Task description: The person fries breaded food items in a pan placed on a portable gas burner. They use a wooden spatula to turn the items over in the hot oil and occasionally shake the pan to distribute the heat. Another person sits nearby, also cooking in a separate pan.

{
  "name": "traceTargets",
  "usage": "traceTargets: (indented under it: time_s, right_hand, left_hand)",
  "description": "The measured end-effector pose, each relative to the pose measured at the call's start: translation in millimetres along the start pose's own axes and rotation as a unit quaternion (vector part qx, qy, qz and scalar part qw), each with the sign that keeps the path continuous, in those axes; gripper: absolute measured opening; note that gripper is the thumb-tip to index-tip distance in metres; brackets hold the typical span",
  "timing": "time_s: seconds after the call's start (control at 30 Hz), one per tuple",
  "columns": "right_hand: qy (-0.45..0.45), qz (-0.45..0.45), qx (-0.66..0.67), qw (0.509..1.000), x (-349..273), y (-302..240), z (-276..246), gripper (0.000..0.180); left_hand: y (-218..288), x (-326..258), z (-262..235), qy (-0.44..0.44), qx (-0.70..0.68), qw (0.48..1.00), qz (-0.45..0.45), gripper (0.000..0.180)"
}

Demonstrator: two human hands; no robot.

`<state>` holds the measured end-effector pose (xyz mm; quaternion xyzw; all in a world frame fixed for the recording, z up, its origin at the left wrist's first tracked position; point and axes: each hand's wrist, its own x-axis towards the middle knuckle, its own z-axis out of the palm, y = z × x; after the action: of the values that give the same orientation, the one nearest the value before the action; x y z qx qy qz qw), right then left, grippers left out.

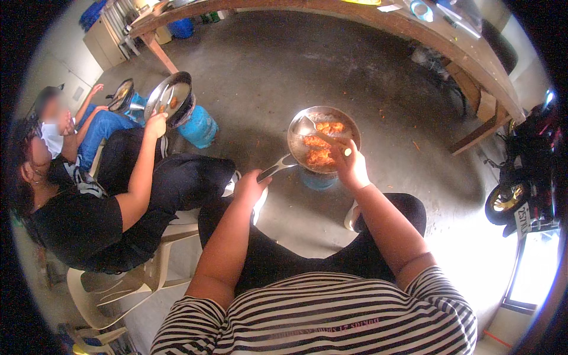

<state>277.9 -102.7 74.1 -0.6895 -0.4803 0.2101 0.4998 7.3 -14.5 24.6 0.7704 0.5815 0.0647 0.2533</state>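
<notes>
The right hand point(349, 163) was clamped round a spoon point(306, 125), the left hand point(251, 188) round the handle point(278, 167); the food point(320, 157) lay in the pan point(297, 149), pieces running crosswise, just left of the nearer right hand

the left hand point(251, 188) grips the handle point(270, 171) of a pan point(349, 121); the right hand point(349, 163), over the pan's right edge, holds a spatula point(306, 126), its head near the left edge; browned pieces point(319, 156) run from far edge to near edge; a blue tank point(319, 181) shows below; leftward, a co-worker's hand point(156, 125) is at the near edge of a second pan point(181, 89); ahead stands a table point(467, 50).
</notes>
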Motion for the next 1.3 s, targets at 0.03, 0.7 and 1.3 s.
traceTargets:
  time_s: [0.03, 0.7, 1.3]
  right_hand:
    - [0.002, -0.002, -0.005, 1.000, 1.5, 2.7, 0.7, 0.027]
    - [0.110, 0.102, 0.129, 0.980, 25.8, 31.6, -9.8, 0.025]
    - [-0.095, -0.088, -0.152, 0.980, 19.5, -12.9, -55.1, 0.030]
  left_hand:
    - [1.1, 0.7, -1.4, -0.002, -0.003, 1.000, 0.002, 0.055]
    - [4.9, 0.0, -1.7, 0.008, -0.018, 1.000, 0.023, 0.050]
    - [-1.4, -0.5, 1.1, -0.007, -0.024, 1.000, 0.000, 0.054]
